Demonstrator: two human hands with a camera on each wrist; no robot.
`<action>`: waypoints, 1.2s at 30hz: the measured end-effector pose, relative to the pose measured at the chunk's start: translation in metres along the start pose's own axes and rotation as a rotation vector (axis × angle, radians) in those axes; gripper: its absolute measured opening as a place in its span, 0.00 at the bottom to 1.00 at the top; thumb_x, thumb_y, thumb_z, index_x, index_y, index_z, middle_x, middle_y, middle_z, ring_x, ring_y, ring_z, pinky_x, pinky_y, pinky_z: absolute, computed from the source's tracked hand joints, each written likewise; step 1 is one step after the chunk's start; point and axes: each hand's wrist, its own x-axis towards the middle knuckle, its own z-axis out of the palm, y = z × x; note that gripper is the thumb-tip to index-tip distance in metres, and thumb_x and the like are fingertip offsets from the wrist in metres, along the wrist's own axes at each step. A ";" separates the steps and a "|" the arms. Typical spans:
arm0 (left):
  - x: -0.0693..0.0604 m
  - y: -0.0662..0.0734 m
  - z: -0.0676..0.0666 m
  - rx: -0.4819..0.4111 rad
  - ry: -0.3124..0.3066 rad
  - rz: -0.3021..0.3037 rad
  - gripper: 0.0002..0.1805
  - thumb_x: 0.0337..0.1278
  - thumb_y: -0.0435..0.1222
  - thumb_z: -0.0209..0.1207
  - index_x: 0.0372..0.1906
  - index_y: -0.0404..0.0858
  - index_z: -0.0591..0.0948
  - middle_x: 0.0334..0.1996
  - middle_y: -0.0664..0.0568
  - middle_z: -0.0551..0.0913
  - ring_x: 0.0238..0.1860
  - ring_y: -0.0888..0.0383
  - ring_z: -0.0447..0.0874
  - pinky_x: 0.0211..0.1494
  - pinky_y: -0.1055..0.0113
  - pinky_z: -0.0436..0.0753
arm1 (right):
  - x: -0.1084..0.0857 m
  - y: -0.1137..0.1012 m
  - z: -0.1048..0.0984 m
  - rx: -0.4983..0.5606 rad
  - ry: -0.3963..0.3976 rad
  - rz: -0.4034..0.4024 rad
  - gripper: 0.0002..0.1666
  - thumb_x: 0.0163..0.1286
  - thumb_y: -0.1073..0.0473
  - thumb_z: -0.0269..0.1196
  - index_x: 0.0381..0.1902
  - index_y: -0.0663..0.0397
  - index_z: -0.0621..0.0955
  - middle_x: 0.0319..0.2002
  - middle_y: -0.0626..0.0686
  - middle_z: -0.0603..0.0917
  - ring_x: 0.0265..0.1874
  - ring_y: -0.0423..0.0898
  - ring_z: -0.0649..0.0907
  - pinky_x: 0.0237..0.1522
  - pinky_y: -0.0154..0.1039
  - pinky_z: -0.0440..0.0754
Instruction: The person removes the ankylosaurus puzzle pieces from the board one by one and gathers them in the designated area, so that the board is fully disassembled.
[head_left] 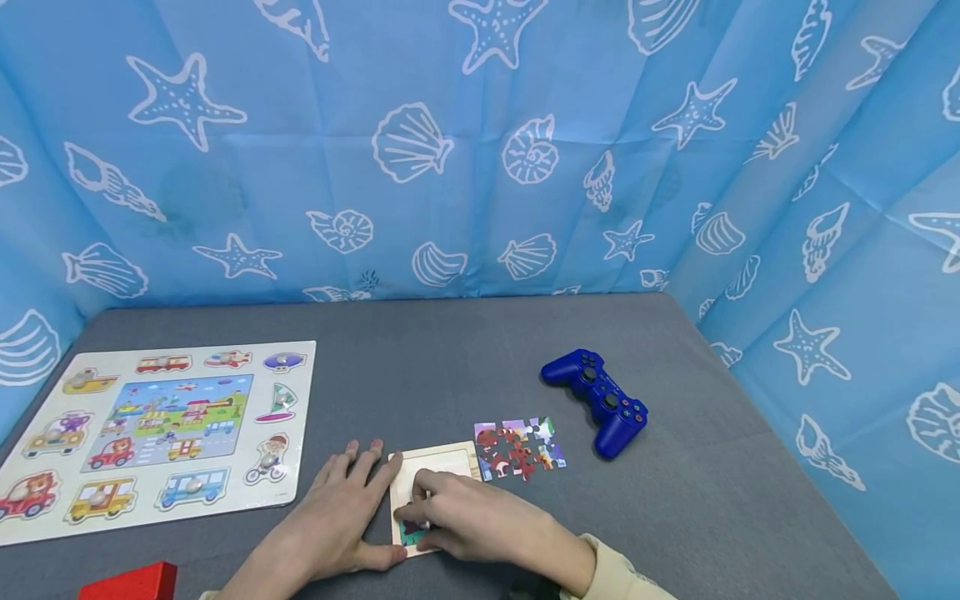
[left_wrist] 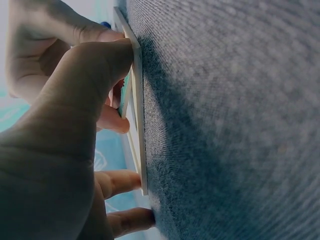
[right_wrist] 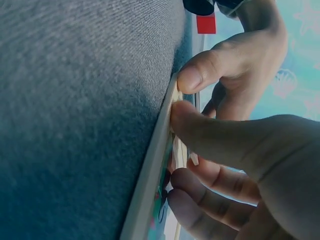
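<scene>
A small wooden puzzle tray [head_left: 442,451] lies on the grey table in the head view, its pale base partly bare. My left hand [head_left: 333,517] is spread along its left side; thumb and forefinger touch the tray's edge near two corners. Over the tray's near left part, my right hand [head_left: 480,521] pinches a jigsaw piece [head_left: 410,528], dark and green, largely covered by fingers. Whether that piece is seated cannot be told. In the right wrist view the right thumb [right_wrist: 195,120] presses near the tray's edge. Loose jigsaw pieces [head_left: 519,450] lie right of the tray.
A large vehicle peg puzzle board [head_left: 300,367] lies at the left. A blue game controller [head_left: 596,400] is at the right, beyond the loose pieces. At the near left edge sits a red object [head_left: 135,583]. Blue shell-print curtains [head_left: 480,208] surround the table's back and sides.
</scene>
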 end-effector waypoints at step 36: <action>0.003 0.003 0.001 0.028 -0.037 -0.045 0.63 0.36 0.72 0.70 0.77 0.41 0.66 0.78 0.35 0.62 0.78 0.25 0.55 0.77 0.30 0.58 | -0.055 0.029 -0.016 0.140 0.058 0.185 0.15 0.72 0.56 0.67 0.56 0.41 0.85 0.47 0.42 0.81 0.40 0.34 0.75 0.41 0.25 0.76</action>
